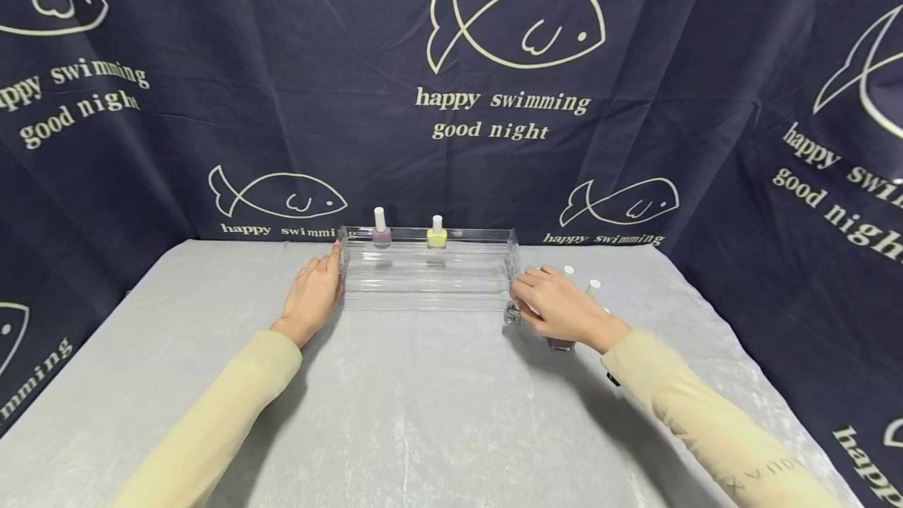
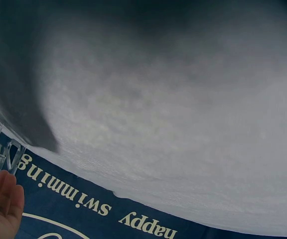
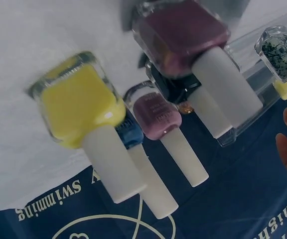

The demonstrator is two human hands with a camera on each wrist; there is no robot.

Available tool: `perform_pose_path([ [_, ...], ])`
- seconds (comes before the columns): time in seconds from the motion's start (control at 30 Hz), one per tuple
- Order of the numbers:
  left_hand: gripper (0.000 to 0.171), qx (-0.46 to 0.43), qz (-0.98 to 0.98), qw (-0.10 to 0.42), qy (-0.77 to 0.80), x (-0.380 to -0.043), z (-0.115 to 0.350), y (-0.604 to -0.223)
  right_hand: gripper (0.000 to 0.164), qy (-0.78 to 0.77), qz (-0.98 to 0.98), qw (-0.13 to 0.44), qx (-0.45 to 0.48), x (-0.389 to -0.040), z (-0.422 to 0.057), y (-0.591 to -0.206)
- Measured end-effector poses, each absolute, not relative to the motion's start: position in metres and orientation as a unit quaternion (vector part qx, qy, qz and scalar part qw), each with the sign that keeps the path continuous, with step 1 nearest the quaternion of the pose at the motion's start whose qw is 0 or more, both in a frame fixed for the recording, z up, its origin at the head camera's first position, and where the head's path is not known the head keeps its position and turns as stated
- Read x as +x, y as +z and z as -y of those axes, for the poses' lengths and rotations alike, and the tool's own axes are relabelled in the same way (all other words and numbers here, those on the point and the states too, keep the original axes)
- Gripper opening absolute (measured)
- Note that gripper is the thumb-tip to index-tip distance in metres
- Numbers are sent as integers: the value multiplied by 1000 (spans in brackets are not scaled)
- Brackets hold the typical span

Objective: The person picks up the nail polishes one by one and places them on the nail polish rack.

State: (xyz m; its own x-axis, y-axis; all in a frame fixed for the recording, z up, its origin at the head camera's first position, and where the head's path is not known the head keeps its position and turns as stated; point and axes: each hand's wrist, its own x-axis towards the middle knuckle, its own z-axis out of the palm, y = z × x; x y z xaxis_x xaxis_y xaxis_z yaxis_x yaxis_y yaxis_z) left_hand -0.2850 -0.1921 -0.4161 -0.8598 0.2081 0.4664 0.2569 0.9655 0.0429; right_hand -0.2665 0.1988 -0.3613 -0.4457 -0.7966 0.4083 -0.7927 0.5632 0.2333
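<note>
A clear stepped display rack (image 1: 423,300) stands at the back of the table. Two white-capped nail polish bottles, a mauve one (image 1: 382,237) and a yellow one (image 1: 436,237), stand on its top tier. My left hand (image 1: 313,296) rests against the rack's left end; in the left wrist view its fingers (image 2: 15,201) extend beside the clear end panel. At the right front corner, my right hand (image 1: 557,304) pinches a clear nail polish bottle with dark speckles (image 3: 282,54), tilted, its cap partly hidden by the fingers.
Right of the rack, partly behind my right hand, several more nail polish bottles stand: yellow (image 3: 76,102), blue (image 3: 129,132), mauve (image 3: 156,114), dark (image 3: 176,88) and purple (image 3: 181,35). Navy fabric (image 1: 508,155) with fish prints hangs behind the grey-clothed table (image 1: 409,414).
</note>
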Motion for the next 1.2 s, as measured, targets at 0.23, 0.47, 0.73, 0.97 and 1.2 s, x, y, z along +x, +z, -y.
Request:
perform_pose_path([
  [0.23, 59, -122, 962, 238, -48, -285, 192, -417, 11, -5, 860, 234, 453, -275, -194, -353],
  [0.47, 58, -118, 964, 233, -46, -285, 193, -417, 10, -11, 863, 233, 449, -285, -191, -346],
  [0.73, 58, -121, 963, 236, -50, -286, 193, -417, 10, -12, 864, 238, 444, -298, -188, -338],
  [0.97, 57, -123, 962, 239, -49, -286, 193, -417, 5, -19, 873, 228, 431, -306, -184, -330],
  [1.2, 57, -123, 961, 242, -50, -285, 193, -418, 11, -24, 874, 242, 422, -317, -180, -325],
])
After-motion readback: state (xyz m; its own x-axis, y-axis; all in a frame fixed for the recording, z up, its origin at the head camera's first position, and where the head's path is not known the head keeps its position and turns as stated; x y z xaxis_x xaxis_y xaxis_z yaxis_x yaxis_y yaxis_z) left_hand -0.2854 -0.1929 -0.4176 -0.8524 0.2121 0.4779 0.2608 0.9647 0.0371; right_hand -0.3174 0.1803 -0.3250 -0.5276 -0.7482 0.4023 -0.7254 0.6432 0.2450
